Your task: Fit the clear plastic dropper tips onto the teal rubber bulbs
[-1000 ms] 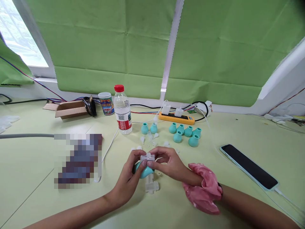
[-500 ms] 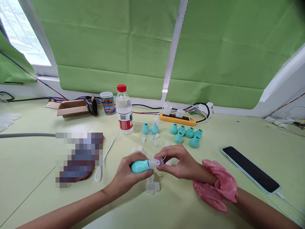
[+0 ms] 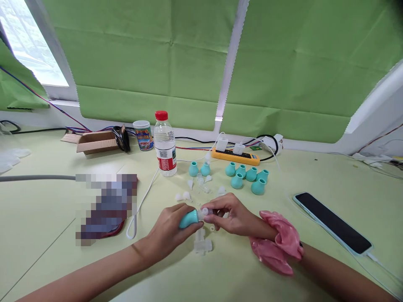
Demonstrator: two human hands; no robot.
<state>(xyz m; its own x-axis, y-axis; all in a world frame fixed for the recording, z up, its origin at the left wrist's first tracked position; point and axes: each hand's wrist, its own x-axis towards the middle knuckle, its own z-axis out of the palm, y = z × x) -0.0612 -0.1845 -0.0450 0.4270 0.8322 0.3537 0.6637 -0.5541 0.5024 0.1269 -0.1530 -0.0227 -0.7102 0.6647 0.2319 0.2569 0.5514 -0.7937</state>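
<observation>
My left hand (image 3: 166,230) is wrapped round a teal rubber bulb (image 3: 189,219) lying sideways just above the table. My right hand (image 3: 225,216) pinches a small clear plastic cap (image 3: 206,212) at the bulb's open end. A pink scrunchie (image 3: 277,247) sits on my right wrist. Right below the hands a clear plastic piece (image 3: 201,244) rests on the table. Several more teal bulbs (image 3: 245,176) stand upright farther back, with small clear and white tips (image 3: 198,186) scattered in front of them.
A water bottle (image 3: 165,144) with a red cap, a printed can (image 3: 143,135) and an open cardboard box (image 3: 94,142) stand at the back left. A yellow power strip (image 3: 236,156) lies behind the bulbs. A phone (image 3: 333,222) lies at the right on its cable. A white cable (image 3: 141,201) loops left of my hands.
The bulb turned from under a clear piece to lying sideways in my left hand. My right hand has brought the clear cap onto its open end, and both hands sank slightly.
</observation>
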